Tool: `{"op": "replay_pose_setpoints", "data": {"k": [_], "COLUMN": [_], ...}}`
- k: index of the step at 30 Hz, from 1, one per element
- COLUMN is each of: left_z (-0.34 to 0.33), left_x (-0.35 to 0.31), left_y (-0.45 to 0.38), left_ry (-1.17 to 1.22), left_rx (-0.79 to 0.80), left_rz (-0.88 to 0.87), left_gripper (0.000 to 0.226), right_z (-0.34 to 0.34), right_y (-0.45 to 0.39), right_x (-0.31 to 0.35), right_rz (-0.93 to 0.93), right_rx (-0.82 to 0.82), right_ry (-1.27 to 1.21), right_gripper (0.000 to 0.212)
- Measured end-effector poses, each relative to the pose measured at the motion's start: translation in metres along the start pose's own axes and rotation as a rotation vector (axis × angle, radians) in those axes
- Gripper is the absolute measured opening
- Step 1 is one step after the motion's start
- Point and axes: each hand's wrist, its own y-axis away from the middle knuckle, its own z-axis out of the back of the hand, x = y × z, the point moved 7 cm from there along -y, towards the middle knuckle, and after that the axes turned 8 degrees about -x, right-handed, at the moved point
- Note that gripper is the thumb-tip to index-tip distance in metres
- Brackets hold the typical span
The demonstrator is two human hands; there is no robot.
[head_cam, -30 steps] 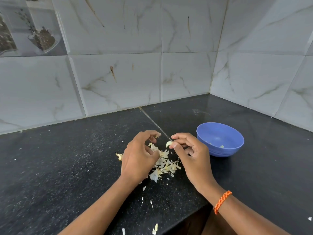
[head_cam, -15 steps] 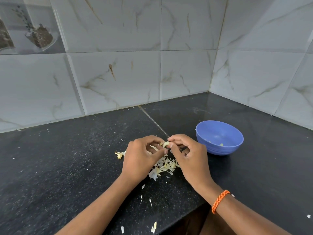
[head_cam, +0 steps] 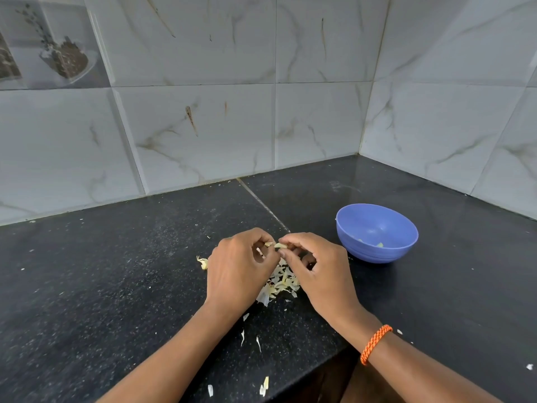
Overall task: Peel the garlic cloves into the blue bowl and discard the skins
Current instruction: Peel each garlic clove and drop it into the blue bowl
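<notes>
as both hands [head_cam: 290,266] pinch a garlic clove [head_cam: 279,245], skins [head_cam: 280,283] below

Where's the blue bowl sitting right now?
In the head view the blue bowl stands on the black counter, to the right of the right hand, toward the tiled corner. It is apart from the heap of skins under the hands.

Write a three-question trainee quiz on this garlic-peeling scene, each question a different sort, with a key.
1. True or false: the blue bowl stands on the left hand's side.
2. Multiple choice: the garlic clove is A) in the bowl, B) pinched between both hands, C) lying on the counter.
3. Fill in: the skins lie in a pile on the counter below the ____.

Key: 1 false, it stands beside the right hand; 2 B; 3 hands.
</notes>
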Motion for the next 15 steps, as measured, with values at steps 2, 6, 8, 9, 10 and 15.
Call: {"op": "replay_pose_setpoints", "data": {"k": [2, 6, 8, 9, 10, 15], "left_z": [0.002, 0.002, 0.002, 0.002, 0.002, -0.002], "left_x": [-0.002, 0.0, 0.002, 0.002, 0.002, 0.001], "left_y": [0.0, -0.002, -0.002, -0.002, -0.002, 0.0], "left_ry": [-0.021, 0.004, 0.037, 0.057, 0.077, 0.205], "left_rx": [-0.016, -0.02, -0.018, -0.013, -0.007, 0.042], "left_rz": [-0.001, 0.012, 0.022, 0.028, 0.036, 0.064], "left_gripper": [0.008, 0.01, 0.011, 0.011, 0.011, 0.015], "right_z": [0.001, 0.002, 0.003, 0.004, 0.004, 0.002], "right_y": [0.0, 0.001, 0.001, 0.001, 0.001, 0.002], "right_x": [0.003, 0.006, 0.006, 0.004, 0.003, -0.008], "right_rz": [0.041, 0.069, 0.066, 0.055, 0.036, -0.122], "right_rx": [-0.013, -0.021, -0.026, -0.027, -0.026, -0.011], "right_ry": [0.012, 0.002, -0.015, -0.027, -0.041, -0.195], "right_gripper": [0.018, 0.017, 0.015, 0.015, 0.015, 0.016]}}
